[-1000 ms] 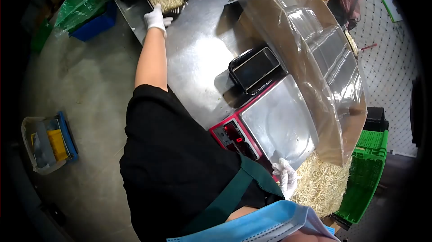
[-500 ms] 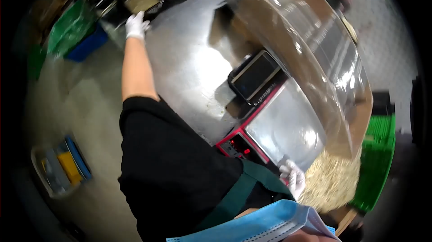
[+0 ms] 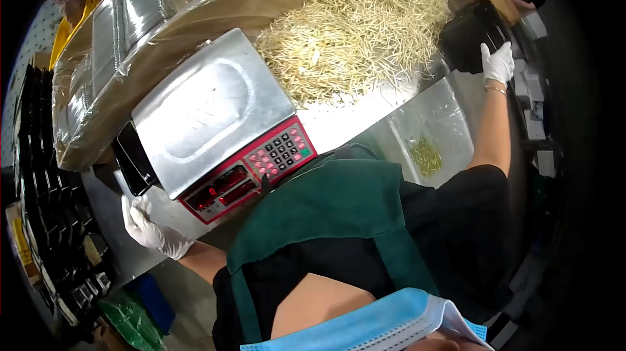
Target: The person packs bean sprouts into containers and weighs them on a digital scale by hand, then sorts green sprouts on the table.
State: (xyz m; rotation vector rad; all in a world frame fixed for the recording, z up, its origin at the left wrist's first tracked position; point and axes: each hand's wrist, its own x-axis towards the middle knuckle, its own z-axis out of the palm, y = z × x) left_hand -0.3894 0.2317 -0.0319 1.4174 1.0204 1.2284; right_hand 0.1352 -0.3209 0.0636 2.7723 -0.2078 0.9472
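My left hand (image 3: 149, 228), in a white glove, is open with its fingers stretched out. It is nearest to a black tray (image 3: 135, 158) lying against the left side of a red scale (image 3: 251, 171) with a metal plate. My right hand (image 3: 498, 64), also gloved, has its thumb and fingers apart at the near edge of a black container (image 3: 475, 34). Whether it grips that edge is unclear. Beyond the scale lies a large heap of pale bean sprouts (image 3: 372, 25). The scale's display glows red.
A plastic-lined cardboard box (image 3: 163, 25) stands behind the scale. Stacked black trays (image 3: 55, 188) fill the left side. A clear bag (image 3: 437, 122) with a few greenish sprouts is near my right arm. Other people are partly visible at the top left and top right.
My view has swung to the right. My left hand has come back from the stacked black trays to beside the scale. My right hand has left the scale's side and reached the black container.
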